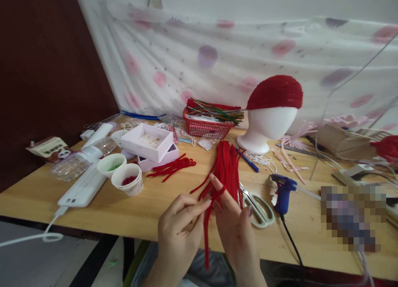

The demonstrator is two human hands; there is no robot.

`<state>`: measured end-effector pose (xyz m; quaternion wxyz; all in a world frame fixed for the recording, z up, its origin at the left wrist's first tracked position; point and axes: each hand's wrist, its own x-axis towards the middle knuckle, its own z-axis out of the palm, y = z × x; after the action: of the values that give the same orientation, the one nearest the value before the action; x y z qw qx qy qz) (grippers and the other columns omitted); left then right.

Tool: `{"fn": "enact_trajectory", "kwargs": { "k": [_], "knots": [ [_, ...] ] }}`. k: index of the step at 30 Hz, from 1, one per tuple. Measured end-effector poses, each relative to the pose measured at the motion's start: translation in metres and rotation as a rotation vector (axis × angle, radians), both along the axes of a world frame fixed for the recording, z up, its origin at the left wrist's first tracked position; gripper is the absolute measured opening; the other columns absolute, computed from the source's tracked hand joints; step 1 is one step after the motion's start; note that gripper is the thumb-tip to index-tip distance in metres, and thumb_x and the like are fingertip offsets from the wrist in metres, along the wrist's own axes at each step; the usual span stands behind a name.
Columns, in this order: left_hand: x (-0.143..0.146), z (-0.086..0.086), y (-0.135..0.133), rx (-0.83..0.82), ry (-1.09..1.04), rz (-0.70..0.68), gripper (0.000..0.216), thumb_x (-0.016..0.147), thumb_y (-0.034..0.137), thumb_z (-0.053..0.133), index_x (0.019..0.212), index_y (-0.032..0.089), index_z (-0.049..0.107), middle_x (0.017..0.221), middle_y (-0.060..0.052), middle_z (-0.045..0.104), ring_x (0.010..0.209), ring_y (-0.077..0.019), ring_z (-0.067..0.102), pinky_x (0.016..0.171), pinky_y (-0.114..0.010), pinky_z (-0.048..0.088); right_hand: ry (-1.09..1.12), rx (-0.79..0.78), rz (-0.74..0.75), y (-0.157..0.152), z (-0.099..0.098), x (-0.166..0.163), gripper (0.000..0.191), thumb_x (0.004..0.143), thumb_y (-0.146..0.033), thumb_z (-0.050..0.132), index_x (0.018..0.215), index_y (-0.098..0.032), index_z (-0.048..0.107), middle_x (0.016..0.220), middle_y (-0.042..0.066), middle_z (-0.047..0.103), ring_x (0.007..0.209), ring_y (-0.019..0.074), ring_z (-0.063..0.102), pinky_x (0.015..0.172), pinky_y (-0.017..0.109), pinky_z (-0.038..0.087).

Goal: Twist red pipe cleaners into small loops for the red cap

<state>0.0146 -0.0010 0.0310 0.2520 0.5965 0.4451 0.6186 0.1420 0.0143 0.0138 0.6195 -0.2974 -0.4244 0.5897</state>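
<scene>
A red chenille stem (207,241) is held at the near edge of the counter (152,220), between the two hands, with its free tail hanging down between the wrists and its long axis running near to far. The tail lies closer to the left hand (182,224), by whose thumb and fingertips the stem is pinched; over the index finger of the right hand (238,229) the stem is looped, while the right thumb is kept apart. Whether it is also clamped between the right fingers cannot be told. Just beyond the fingertips, the way forward is blocked by a bundle of red chenille stems (226,162), laid lengthwise away from the body. Scissors (259,210) are set just right of it, with a glue gun (282,191) further right. To the left, a paper cup of red beads (133,188) and some folded red stems (174,166) are placed. Farther back, a red basket (207,129) is filled with stems, and at its right a white mannequin head (261,125) is topped by a red cap (276,92).
</scene>
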Motion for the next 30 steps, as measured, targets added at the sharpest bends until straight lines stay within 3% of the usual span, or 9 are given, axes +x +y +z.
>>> {"fn": "enact_trajectory", "kwargs": {
  "k": [4,6,11,15,17,19,22,25,30],
  "knots": [
    [-0.008,-0.001,-0.002,-0.386,-0.201,-0.200,0.016,0.086,0.027,0.066,0.087,0.020,0.081,0.073,-0.004,0.071,0.061,-0.0130,0.060,0.053,-0.019,0.046,0.061,0.035,-0.027,-0.001,0.009,0.001,0.065,0.090,-0.072,0.036,0.130,-0.031,0.066,0.152,-0.001,0.051,0.148,0.0267,0.032,0.119,0.043,0.027],
    [-0.008,-0.001,0.002,-0.567,-0.350,-0.339,0.028,0.087,0.038,0.065,0.077,0.017,0.080,0.070,-0.005,0.072,0.066,-0.0135,0.062,0.060,-0.018,0.049,0.074,0.032,-0.002,-0.005,0.015,0.001,0.064,0.090,-0.072,0.038,0.128,-0.030,0.067,0.152,-0.001,0.051,0.144,0.0261,0.039,0.115,0.038,0.035],
    [0.006,0.004,0.014,-1.010,-0.995,-0.731,0.024,0.085,0.033,0.070,0.081,0.011,0.079,0.066,-0.007,0.074,0.054,-0.0107,0.065,0.055,-0.017,0.053,0.146,-0.083,0.110,-0.013,0.019,0.000,0.066,0.088,-0.074,0.040,0.129,-0.030,0.067,0.137,0.005,0.065,0.107,0.0287,0.068,0.079,0.039,0.057],
    [0.023,0.011,0.012,-1.109,-1.349,-0.601,0.017,0.085,0.006,0.066,0.075,0.012,0.078,0.067,-0.004,0.075,0.048,-0.0035,0.063,0.050,-0.010,0.051,0.170,0.011,0.067,-0.012,0.015,-0.002,0.065,0.091,-0.071,0.033,0.123,-0.029,0.071,0.141,0.004,0.063,0.116,0.0281,0.064,0.085,0.039,0.056],
    [0.027,0.009,0.010,-1.000,-1.275,-0.521,0.012,0.081,0.006,0.071,0.074,0.013,0.078,0.068,-0.004,0.076,0.050,-0.0044,0.065,0.052,-0.010,0.053,0.149,0.010,0.071,-0.012,0.013,-0.002,0.067,0.091,-0.072,0.030,0.124,-0.030,0.070,0.151,0.001,0.053,0.130,0.0294,0.054,0.101,0.043,0.049],
    [0.023,0.003,0.008,-0.731,-0.965,-0.421,0.007,0.076,0.009,0.077,0.076,0.016,0.080,0.072,-0.004,0.078,0.057,-0.0082,0.069,0.056,-0.013,0.056,0.124,-0.004,0.088,-0.013,0.012,-0.002,0.069,0.089,-0.075,0.030,0.128,-0.032,0.067,0.156,-0.002,0.045,0.142,0.0301,0.041,0.115,0.046,0.035],
    [0.006,-0.008,0.008,-0.041,-0.198,-0.198,0.016,0.082,0.010,0.072,0.089,0.022,0.080,0.091,-0.004,0.080,0.080,-0.0159,0.075,0.077,-0.023,0.061,0.078,0.034,0.069,-0.017,0.013,-0.001,0.078,0.087,-0.079,0.025,0.131,-0.029,0.065,0.160,-0.003,0.038,0.152,0.0275,0.020,0.123,0.043,0.015],
    [-0.011,-0.013,0.010,0.460,0.337,-0.055,0.032,0.092,0.006,0.057,0.115,0.021,0.073,0.104,-0.005,0.079,0.097,-0.0173,0.072,0.090,-0.029,0.057,0.083,0.096,0.086,-0.024,0.018,-0.003,0.089,0.085,-0.081,0.015,0.133,-0.025,0.064,0.162,0.001,0.036,0.153,0.0285,0.016,0.124,0.043,0.013],
    [-0.012,-0.014,0.008,0.522,0.473,0.191,0.029,0.092,0.007,0.058,0.114,0.022,0.072,0.098,-0.005,0.078,0.092,-0.0168,0.068,0.084,-0.030,0.056,0.139,0.086,0.092,-0.027,0.026,-0.008,0.087,0.087,-0.080,0.015,0.137,-0.025,0.060,0.161,0.003,0.037,0.152,0.0302,0.022,0.122,0.047,0.018]
  ]
}}
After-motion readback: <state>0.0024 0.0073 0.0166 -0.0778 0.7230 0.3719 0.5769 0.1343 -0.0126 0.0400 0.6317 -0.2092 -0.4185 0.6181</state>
